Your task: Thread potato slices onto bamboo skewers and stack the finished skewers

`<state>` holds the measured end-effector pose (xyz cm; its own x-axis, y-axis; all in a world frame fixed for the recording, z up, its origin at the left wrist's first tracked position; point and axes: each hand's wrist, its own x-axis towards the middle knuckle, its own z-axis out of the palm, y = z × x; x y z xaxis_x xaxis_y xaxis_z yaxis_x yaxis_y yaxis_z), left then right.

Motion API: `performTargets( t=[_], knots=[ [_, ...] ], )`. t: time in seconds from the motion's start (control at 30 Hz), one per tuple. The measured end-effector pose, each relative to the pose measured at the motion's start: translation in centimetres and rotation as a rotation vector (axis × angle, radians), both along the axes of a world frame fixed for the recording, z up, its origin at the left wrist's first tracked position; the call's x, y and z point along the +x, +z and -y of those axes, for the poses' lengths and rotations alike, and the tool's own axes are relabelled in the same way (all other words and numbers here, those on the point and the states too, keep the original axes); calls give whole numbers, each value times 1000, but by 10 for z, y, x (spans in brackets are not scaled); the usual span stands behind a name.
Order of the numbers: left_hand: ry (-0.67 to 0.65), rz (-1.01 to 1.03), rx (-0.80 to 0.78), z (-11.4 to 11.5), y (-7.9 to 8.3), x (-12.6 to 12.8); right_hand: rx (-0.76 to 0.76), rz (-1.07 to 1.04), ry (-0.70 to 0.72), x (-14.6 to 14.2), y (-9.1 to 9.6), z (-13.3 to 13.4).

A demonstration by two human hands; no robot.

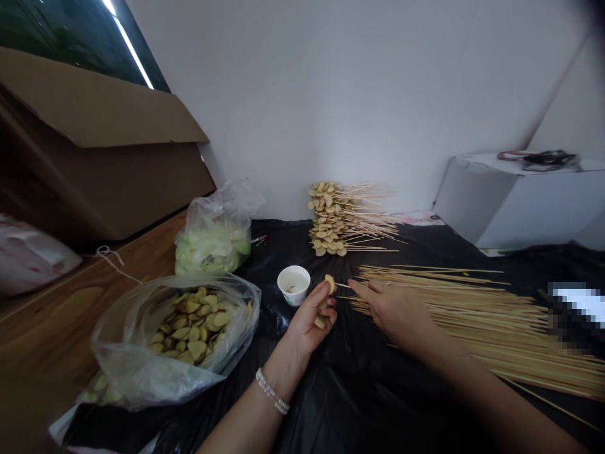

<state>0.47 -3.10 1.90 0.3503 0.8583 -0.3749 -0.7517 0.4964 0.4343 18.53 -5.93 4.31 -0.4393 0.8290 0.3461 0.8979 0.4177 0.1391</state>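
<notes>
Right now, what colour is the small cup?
The cup is mostly white, with some green; head view.

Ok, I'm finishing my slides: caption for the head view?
Pale slices in the left hand meet a stick in the right hand, near loose sticks and piled skewers.

Clock centred on the left hand (312,318), 12 toward the white wall (331,94). Gap to the right hand (394,309) at 3 crossed by a thin wooden stick (344,286); no straight pass there. Beyond, loose pale sticks (467,328) lie low, room overhead. At 11, small white round cup (288,297) close beside the knuckles; bare black plastic sheet (280,243) past it. Stack of skewered yellow slices (328,221) blocks 12 to 1. At 9, clear plastic bag of cut slices (123,340), open on top, reachable from above. Sheet open at 5, between the forearms.
</notes>
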Motion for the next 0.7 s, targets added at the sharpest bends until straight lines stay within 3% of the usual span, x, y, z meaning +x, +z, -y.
performTargets(
  t=[0.53, 0.7],
  knots=[
    [6, -26, 16, 0, 0, 0, -51, 15, -21, -1, 4, 2],
    [40, -119, 36, -1, -4, 1, -102, 52, -9, -1, 7, 2]
  ],
)
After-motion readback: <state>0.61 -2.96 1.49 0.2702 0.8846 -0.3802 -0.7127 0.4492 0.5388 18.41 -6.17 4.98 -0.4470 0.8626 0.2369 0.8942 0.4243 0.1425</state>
